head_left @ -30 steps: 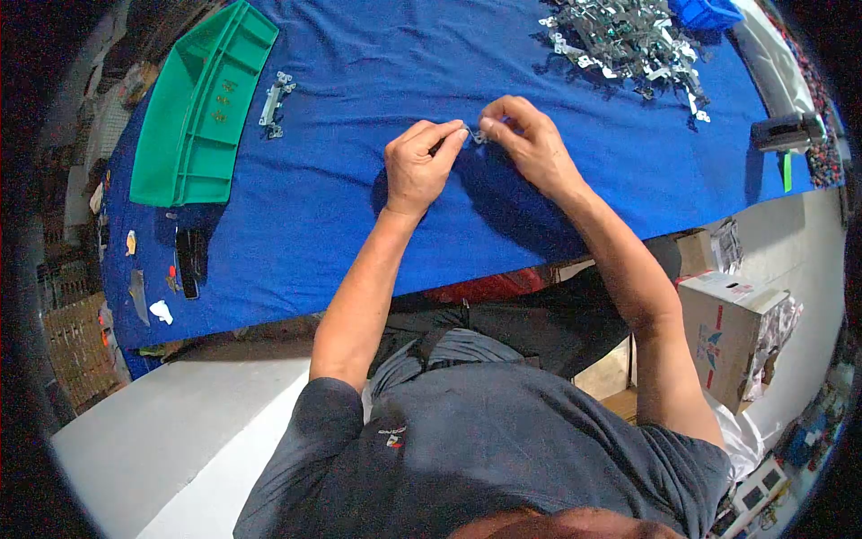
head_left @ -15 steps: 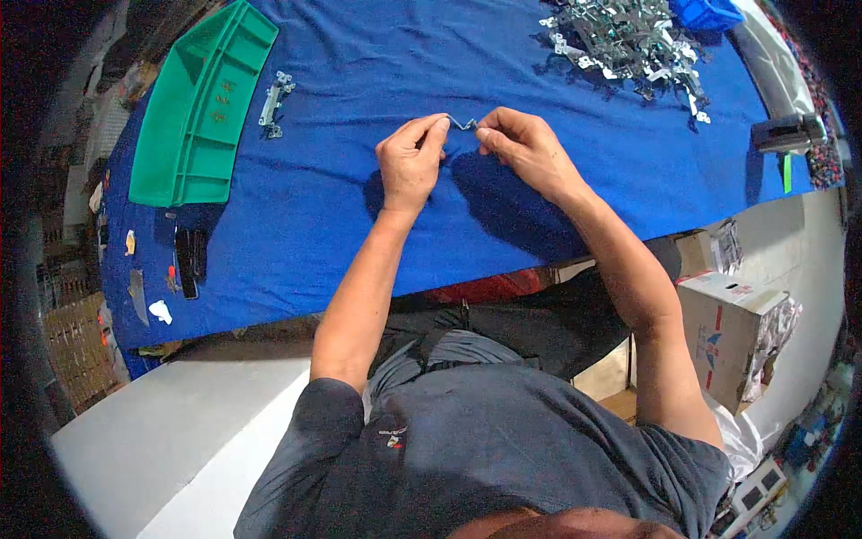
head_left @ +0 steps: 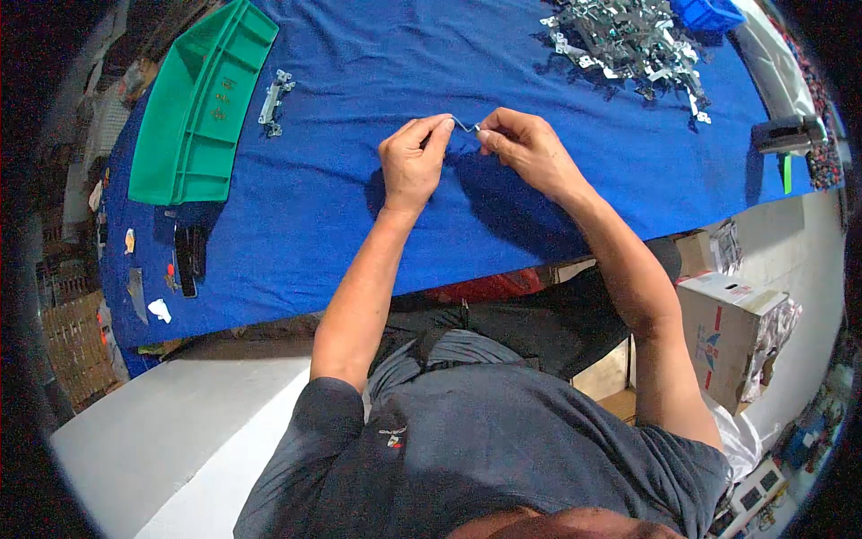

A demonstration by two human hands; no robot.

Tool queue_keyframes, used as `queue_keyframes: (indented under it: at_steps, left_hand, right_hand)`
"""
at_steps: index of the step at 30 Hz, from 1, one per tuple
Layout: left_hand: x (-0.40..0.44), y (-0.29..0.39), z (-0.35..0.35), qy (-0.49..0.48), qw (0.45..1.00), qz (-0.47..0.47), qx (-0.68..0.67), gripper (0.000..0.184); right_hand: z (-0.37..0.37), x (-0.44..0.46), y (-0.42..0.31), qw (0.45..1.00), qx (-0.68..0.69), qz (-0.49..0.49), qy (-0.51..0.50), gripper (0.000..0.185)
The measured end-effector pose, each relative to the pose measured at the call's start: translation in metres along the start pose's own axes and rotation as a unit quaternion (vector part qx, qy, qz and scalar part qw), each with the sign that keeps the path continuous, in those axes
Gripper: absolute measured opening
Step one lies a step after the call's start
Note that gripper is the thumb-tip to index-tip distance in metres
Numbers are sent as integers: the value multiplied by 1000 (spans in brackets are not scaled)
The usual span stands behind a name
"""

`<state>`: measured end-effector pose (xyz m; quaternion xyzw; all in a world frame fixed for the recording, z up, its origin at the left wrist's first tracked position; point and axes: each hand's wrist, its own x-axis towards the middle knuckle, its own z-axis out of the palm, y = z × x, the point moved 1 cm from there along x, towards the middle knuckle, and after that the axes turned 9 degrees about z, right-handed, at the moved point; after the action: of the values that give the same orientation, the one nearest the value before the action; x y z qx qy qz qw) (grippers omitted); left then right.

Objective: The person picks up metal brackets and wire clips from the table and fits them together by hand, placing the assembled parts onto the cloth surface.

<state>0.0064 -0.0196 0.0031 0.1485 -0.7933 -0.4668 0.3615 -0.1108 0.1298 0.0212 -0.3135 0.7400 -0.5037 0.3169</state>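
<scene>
Blue table [head_left: 310, 207] below, left hand [head_left: 411, 166] and right hand [head_left: 530, 151], fingers [head_left: 436, 136] pinching one thin part [head_left: 463, 127], look mid-job (metal heap [head_left: 628, 45] remaining)!

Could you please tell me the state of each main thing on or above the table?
Thin metal part: bent, raised
Left hand: pinching one end of that part
Right hand: pinching the other end
Green tray: holding a few small pieces
Single metal bracket: lying beside the tray
Metal brackets: loosely heaped
Blue bin: partly out of frame
Blue cloth: spread, wrinkled
</scene>
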Motion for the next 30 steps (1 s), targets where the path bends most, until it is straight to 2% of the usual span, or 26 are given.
queue_keyframes:
  at_steps: [5, 7, 11, 13, 17, 19, 20, 22, 23, 25, 26, 27, 28, 29, 30]
  left_hand:
    - [0, 1, -1, -5, 999, 35, 11, 11]
    - [2, 7, -3, -12, 995, 83, 62, 14]
    - [2, 10, -3, -13, 994, 87, 59, 14]
    - [2, 11, -3, -23, 993, 95, 73, 14]
    - [2, 9, -1, -12, 990, 116, 73, 10]
    - [2, 12, -1, -45, 988, 120, 84, 14]
    - [1, 12, -2, -46, 988, 120, 85, 14]
    - [1, 11, -2, -58, 992, 88, 68, 13]
    - [1, 10, -1, -58, 992, 89, 68, 13]
    - [1, 7, 0, -59, 985, 146, 74, 12]
    - [0, 6, 1, -60, 985, 146, 74, 12]
    - [-1, 4, 0, -33, 997, 65, 37, 14]
    - [-1, 1, 0, -4, 1000, -15, -1, 15]
    - [-1, 0, 0, -3, 1000, -15, 0, 15]
    - [0, -2, -1, 0, 999, -40, -20, 17]
  right_hand:
    - [2, -1, -2, 1000, 4, 23, 9, 21]
    - [3, 1, 4, 998, -49, 4, 48, 21]
    - [5, 2, 8, 999, -10, 0, 44, 22]
    - [5, 6, 15, 996, 89, 14, -22, 24]
    - [0, 3, 1, 992, 102, 59, -49, 18]
    - [-3, 2, 0, 999, -22, 39, -25, 20]
    - [-1, 2, 2, 999, -22, 40, -25, 20]
    - [3, 5, 8, 987, -83, -109, 87, 20]
    - [3, 6, 8, 987, -83, -109, 87, 20]
    - [2, 8, 10, 992, 21, -70, 104, 20]
    - [-2, 7, 8, 994, 67, -26, 85, 20]
    - [-5, 5, 3, 994, 67, -26, 86, 20]
    - [-8, 3, -1, 996, 79, 15, 44, 20]
    - [-8, 2, -3, 994, 90, 58, 2, 20]
    - [-6, 1, -2, 996, 77, 45, -10, 21]
